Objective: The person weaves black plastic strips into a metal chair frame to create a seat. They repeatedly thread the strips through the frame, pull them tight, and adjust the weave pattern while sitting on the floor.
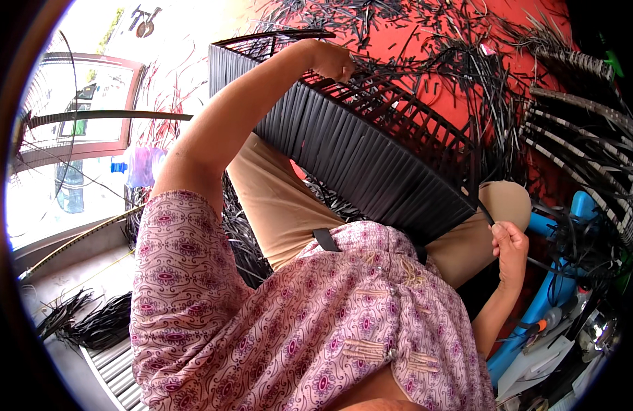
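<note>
Red floor strewn with black offcuts ran from 12 to 2 o'clock behind the slatted black frame, which lay tilted before me toward 1 o'clock. My right hand, at 3 o'clock, pinched a thin dark strip; my left hand, at 12, curled over the far lattice, its hold impossible to tell. Close-set strips covered the near side, seemingly finished; the gapped lattice and the strip I held suggested work left.
</note>
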{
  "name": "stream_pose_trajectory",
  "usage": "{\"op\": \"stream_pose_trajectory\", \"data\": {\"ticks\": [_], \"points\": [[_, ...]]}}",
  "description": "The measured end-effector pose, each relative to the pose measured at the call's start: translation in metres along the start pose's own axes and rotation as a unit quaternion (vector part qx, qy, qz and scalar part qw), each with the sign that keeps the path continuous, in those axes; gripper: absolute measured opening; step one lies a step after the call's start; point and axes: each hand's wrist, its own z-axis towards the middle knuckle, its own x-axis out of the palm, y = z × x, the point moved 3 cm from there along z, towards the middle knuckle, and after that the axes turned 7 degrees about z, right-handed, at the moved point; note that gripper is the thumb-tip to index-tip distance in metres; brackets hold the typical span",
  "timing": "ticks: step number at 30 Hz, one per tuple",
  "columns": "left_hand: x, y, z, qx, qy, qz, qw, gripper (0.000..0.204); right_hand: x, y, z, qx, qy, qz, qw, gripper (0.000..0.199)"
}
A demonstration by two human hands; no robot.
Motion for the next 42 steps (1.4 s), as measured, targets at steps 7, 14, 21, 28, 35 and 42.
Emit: {"op": "stream_pose_trajectory", "data": {"ticks": [7,14,21,28,35,42], "points": [[0.013,0.018,0.006,0.015,-0.013,-0.037,0.999,0.021,0.002,0.001,0.004,0.004,0.003,0.005,1.0,0.02],[0.008,0.023,-0.004,-0.007,-0.042,-0.081,0.996,0.022,0.011,0.003,0.005,-0.004,-0.003,0.014,1.0,0.02],[0.006,0.0,-0.005,-0.006,-0.07,-0.036,0.997,0.021,0.003,0.007,0.0,-0.002,-0.006,0.001,1.0,0.02],[0.004,-0.006,-0.002,-0.055,-0.047,0.027,0.997,0.02,0.0,0.01,-0.005,-0.004,-0.016,0.0,1.0,0.022],[0.005,-0.008,-0.003,-0.053,-0.099,-0.054,0.992,0.022,-0.001,0.01,-0.009,-0.009,-0.019,0.003,1.0,0.022],[0.001,-0.008,0.001,-0.045,-0.084,-0.043,0.995,0.021,0.003,0.008,-0.011,-0.003,-0.022,0.013,1.0,0.02]]}}
